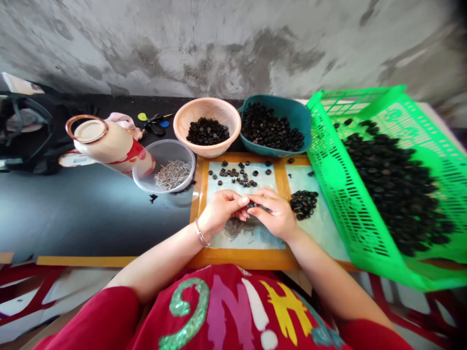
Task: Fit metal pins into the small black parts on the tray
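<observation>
Bright green basket [333,165] beside a teal basin [275,149].

Red printed shirt [237,311], silver bracelet [201,233]

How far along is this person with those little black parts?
Hard to say: I can't tell finished parts from unfinished ones. Some may be done, as round black parts fill much of the bright green plastic crate. In hand: a small dark piece between the left hand and right hand. Perhaps left: black pieces scattered on the pale taped sheet, and thin silver metal pins in the clear plastic tub.
</observation>
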Demonstrator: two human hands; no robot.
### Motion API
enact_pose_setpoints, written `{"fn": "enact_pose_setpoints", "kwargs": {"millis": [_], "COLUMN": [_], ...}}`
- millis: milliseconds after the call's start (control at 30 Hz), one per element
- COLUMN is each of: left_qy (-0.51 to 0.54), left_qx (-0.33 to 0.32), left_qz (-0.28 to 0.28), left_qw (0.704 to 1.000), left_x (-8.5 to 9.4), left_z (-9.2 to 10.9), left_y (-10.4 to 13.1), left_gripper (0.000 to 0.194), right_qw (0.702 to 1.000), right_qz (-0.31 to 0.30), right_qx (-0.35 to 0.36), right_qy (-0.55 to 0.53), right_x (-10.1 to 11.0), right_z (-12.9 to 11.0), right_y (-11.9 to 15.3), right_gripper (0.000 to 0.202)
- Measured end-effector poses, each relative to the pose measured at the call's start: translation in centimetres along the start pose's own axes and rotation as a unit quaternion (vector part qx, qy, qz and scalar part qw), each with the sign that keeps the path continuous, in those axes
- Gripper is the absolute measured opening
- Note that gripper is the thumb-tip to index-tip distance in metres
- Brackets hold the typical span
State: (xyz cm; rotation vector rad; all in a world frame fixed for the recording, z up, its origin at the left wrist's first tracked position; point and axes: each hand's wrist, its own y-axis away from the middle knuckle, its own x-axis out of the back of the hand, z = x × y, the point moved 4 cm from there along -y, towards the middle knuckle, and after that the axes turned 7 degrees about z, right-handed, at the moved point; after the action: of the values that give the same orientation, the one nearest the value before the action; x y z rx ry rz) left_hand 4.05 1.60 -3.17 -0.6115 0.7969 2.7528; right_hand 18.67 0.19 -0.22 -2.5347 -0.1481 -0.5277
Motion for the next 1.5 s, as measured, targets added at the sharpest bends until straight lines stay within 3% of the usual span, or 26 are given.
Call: {"fn": "enact_pose_setpoints", "kwargs": {"millis": [167, 400, 733, 1033, 1067, 1133, 1200, 1300, 1367, 1400, 1500], "left_qy": [-0.044, -0.057, -0.155, -0.131, -0.158, -0.254, -0.375, -0.521, -0.597, -0.627, -0.676], "left_qx": [-0.026, -0.148, -0.202, -0.234, -0.251, -0.303, -0.367, -0.396, -0.374, -0.356, -0.314], "left_qz": [0.010, -0.017, 0.033, -0.004, 0.014, 0.077, 0.143, 0.180, 0.184, 0.181, 0.162], "left_qw": [0.999, 0.987, 0.967, 0.963, 0.955, 0.915, 0.839, 0.734, 0.686, 0.669, 0.647], "left_x": [-0.3, -0.5, -0.5, -0.7, -0.4, 0.7, 1.9, 3.2, 3.8, 3.9, 3.9], "left_z": [-0.1, 0.5, 0.7, 1.7, 2.1, 3.2, 4.5, 5.3, 5.1, 4.9, 4.0], "left_y": [0.2, 0.8, 1.4, 1.8, 1.6, 1.4, 1.2, 0.6, 0.1, -0.2, -0.6], "left_gripper": [0.042, 0.057, 0.041, 0.049, 0.045, 0.033, 0.023, 0.025, 0.027, 0.026, 0.024], "right_qw": [0.999, 0.998, 0.999, 0.999, 0.998, 0.991, 0.957, 0.905, 0.889, 0.897, 0.966], "right_qz": [0.032, 0.045, 0.048, 0.026, 0.026, 0.093, 0.238, 0.333, 0.318, 0.300, 0.112], "right_qx": [0.004, 0.002, -0.010, -0.031, -0.046, -0.085, -0.115, -0.145, -0.205, -0.222, -0.228], "right_qy": [-0.007, -0.034, 0.003, -0.021, -0.023, -0.050, -0.118, -0.219, -0.259, -0.239, -0.048], "right_x": [0.2, 0.5, 0.3, 0.3, 0.8, 3.1, 6.9, 11.2, 11.6, 11.0, 6.2], "right_z": [-0.5, -0.4, -1.4, -1.3, -1.1, -0.7, -0.2, 0.7, 1.3, 1.3, 0.8], "right_y": [0.0, -0.2, -0.1, 0.3, 0.2, -0.2, -0.4, -0.5, -0.2, 0.1, 0.6], "right_gripper": [0.028, 0.020, 0.012, 0.020, 0.021, 0.019, 0.023, 0.055, 0.058, 0.053, 0.018]}}
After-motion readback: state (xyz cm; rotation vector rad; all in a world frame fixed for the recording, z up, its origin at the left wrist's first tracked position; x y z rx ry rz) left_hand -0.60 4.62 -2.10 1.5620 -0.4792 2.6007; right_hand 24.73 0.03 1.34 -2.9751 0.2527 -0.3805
